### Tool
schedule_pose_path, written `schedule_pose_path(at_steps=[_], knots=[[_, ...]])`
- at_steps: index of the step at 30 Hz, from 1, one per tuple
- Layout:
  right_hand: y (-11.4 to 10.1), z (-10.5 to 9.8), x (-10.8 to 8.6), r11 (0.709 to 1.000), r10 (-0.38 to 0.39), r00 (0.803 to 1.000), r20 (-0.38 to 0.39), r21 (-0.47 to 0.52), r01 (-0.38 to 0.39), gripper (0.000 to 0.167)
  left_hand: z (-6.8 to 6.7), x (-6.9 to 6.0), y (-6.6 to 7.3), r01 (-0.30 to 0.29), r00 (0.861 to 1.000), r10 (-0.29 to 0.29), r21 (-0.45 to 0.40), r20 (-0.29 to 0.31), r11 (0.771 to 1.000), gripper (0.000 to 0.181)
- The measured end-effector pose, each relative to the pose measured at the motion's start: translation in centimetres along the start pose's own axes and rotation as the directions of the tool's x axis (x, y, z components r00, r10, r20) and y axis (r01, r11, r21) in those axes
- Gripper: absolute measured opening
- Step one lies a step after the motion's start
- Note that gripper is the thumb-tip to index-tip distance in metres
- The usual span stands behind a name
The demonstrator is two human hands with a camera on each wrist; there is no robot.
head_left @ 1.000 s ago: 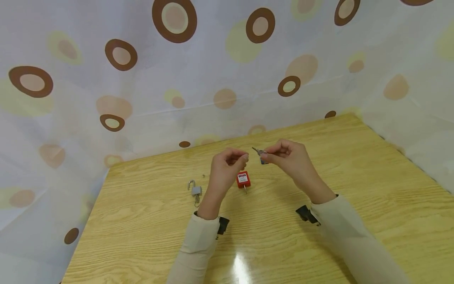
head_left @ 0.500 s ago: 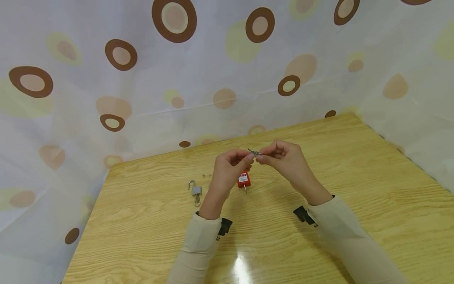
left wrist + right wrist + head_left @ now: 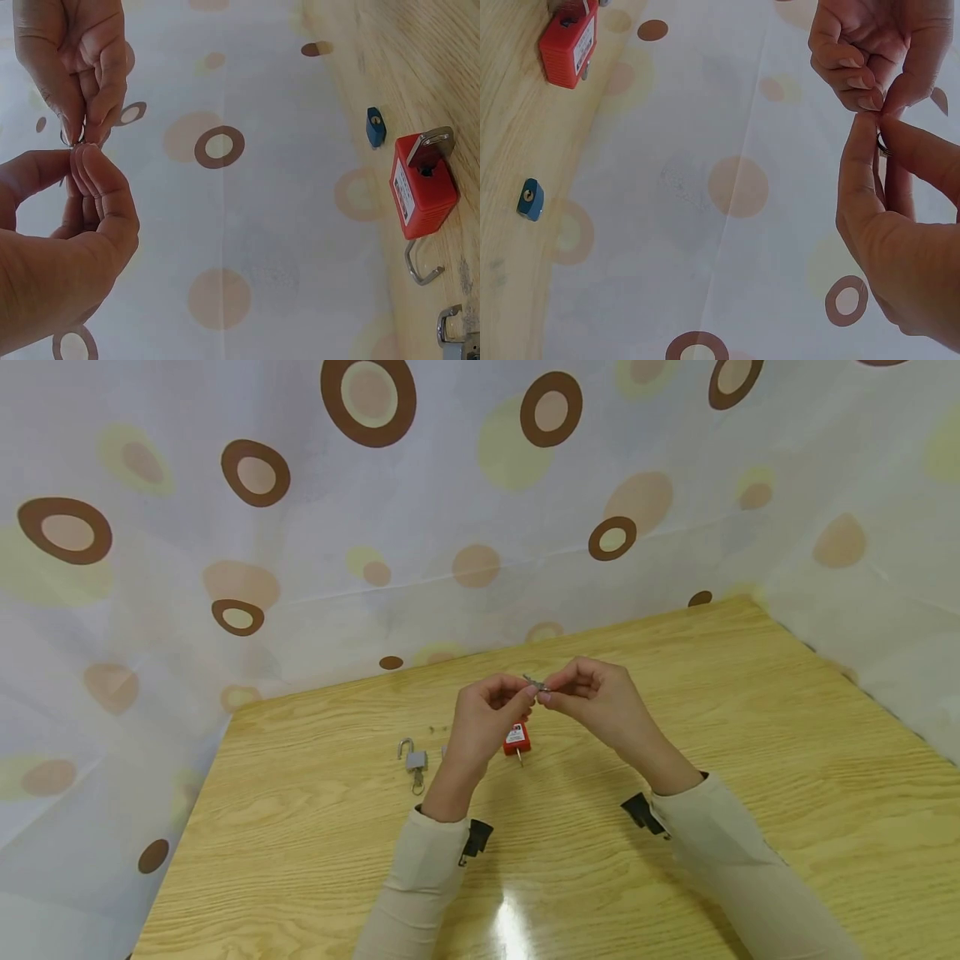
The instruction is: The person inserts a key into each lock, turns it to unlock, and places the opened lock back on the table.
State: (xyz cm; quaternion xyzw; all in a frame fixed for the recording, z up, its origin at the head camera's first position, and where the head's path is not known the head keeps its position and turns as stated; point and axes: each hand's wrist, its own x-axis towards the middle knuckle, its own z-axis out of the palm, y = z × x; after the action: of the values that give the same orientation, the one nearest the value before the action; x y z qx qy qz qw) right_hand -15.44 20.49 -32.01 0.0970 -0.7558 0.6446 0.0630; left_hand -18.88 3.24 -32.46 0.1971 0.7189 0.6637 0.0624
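In the head view my left hand (image 3: 486, 714) and right hand (image 3: 596, 697) meet above the table, fingertips together. Between them is a small bunch of metal keys (image 3: 534, 682), pinched by thumb and fingers of both hands. A thin metal ring (image 3: 883, 145) shows at my right fingertips in the right wrist view; the fingers cover most of the keys. Beneath the hands lies a red padlock (image 3: 517, 742) with a white label and a key in it. A small blue lock (image 3: 376, 127) lies near it in the left wrist view.
A grey padlock (image 3: 416, 761) with its shackle open and keys attached lies left of my left wrist. Tiny bits (image 3: 431, 729) lie behind it. Another grey thing is mostly hidden by the wrist. A patterned cloth (image 3: 300, 552) backs the wooden table (image 3: 300, 843).
My right hand has brought the keys leftward to my left hand, which moved slightly right and now pinches them too. Over the last half second the hands have barely moved.
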Motion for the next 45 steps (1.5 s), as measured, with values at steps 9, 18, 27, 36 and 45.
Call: schedule_pose_path(at_steps=[9,18,27,36,45], knots=[[-0.1,-0.6,-0.2,0.994,0.059,0.997,0.052,-0.094,-0.054,0.02,0.1,-0.1,0.2,0.0,1.0,0.0,0.017,-0.007,1.0,0.015],[-0.5,-2.1,-0.1,0.984,0.054,0.993,0.101,-0.177,-0.036,0.032,0.1,0.0,0.5,-0.037,0.999,0.033,0.113,0.032,0.993,0.015],[-0.2,-2.1,-0.3,0.982,0.013,0.991,0.137,-0.187,0.013,0.028,0.1,0.1,1.2,-0.095,0.99,0.07,0.215,0.122,0.972,0.014],[0.1,-2.1,-0.6,0.981,0.01,0.995,0.101,-0.196,0.01,0.019,0.6,0.1,1.6,-0.087,0.988,0.055,0.232,0.144,0.969,0.013],[0.5,-2.4,-0.9,0.981,-0.014,0.998,0.069,-0.193,0.027,0.018,0.5,1.0,1.1,-0.057,0.988,0.019,0.241,0.155,0.969,0.015]])
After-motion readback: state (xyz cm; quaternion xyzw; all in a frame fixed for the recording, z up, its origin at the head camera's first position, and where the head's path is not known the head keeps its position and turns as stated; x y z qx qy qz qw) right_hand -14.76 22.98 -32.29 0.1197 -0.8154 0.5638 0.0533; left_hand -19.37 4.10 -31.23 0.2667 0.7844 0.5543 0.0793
